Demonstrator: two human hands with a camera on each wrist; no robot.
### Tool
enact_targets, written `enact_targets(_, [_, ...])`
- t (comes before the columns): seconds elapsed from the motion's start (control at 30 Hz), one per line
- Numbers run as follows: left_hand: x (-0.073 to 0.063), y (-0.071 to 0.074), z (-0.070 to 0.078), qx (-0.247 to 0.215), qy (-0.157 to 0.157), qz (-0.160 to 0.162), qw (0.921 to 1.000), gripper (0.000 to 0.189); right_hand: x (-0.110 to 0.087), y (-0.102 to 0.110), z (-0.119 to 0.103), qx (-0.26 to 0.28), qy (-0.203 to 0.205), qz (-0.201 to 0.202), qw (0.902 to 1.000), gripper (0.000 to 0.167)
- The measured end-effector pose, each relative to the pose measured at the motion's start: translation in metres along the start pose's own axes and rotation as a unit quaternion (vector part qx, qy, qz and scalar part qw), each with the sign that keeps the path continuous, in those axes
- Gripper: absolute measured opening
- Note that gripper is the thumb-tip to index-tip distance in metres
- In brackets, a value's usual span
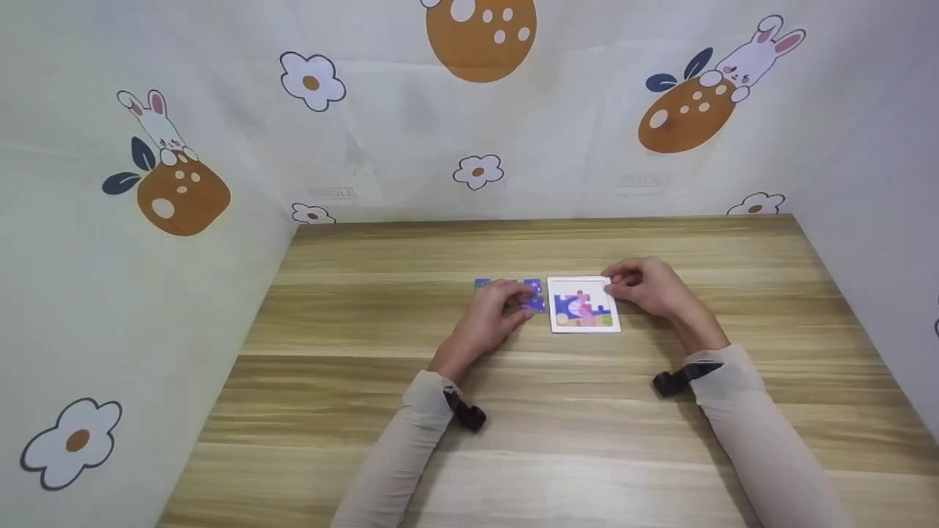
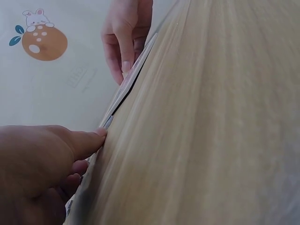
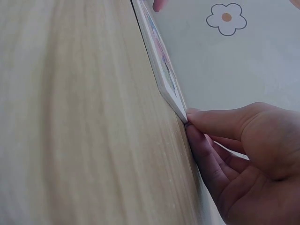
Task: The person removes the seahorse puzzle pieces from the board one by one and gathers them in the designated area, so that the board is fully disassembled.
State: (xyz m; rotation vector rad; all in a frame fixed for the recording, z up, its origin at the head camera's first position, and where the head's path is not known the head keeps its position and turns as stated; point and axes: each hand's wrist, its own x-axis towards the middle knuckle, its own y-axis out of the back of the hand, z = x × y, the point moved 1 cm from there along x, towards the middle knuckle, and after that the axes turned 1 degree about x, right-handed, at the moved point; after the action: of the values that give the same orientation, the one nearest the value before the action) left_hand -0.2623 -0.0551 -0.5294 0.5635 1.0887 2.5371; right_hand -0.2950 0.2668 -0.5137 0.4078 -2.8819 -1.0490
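A white square puzzle tray [image 1: 585, 329] lies on the table, its picture partly filled with blue and pink jigsaw pieces and its upper part bare white. My right hand [image 1: 651, 287] pinches the tray's right edge near the upper corner; the right wrist view shows the thumb on the rim and the fingers under it. Left of the tray are loose blue-purple puzzle pieces [image 1: 533, 284], partly hidden by my left hand [image 1: 490, 314]. Its thumb and curled fingers hold a puzzle piece [image 2: 108, 122] by the edge, close to the tray.
The wood-grain table [image 1: 455, 396] extends around the tray. A pale curtain [image 1: 396, 125] with rabbits, orange fruit and flowers surrounds it at the back and sides. Both wrists carry a black camera [image 1: 466, 412].
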Motion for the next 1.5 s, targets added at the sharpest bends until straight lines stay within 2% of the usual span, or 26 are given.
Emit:
enact_targets(0.27, [0.0,-0.001,0.004,0.007,0.007,-0.005,0.9999,0.036,0.001,-0.001,0.001,0.0,0.004,0.004,1.0,0.032])
enact_targets(0.67, [0.011,-0.021,0.023,0.016,-0.059,-0.006,0.9981,0.027,0.001,-0.001,0.003,0.004,0.009,0.01,0.9999,0.03])
enact_targets(1.13, [0.029,-0.044,0.041,-0.015,-0.049,-0.03,0.9982,0.032,-0.001,0.001,0.002,0.008,0.014,0.006,0.9998,0.031])
enact_targets(1.33, [0.032,-0.05,0.043,-0.014,-0.033,-0.022,0.9991,0.03,0.0,0.0,0.002,0.003,0.017,0.005,0.9998,0.032])
enact_targets(1.5, [0.033,-0.05,0.044,-0.011,-0.021,-0.018,0.9996,0.028,0.001,0.0,0.001,0.005,0.014,0.004,0.9999,0.031])
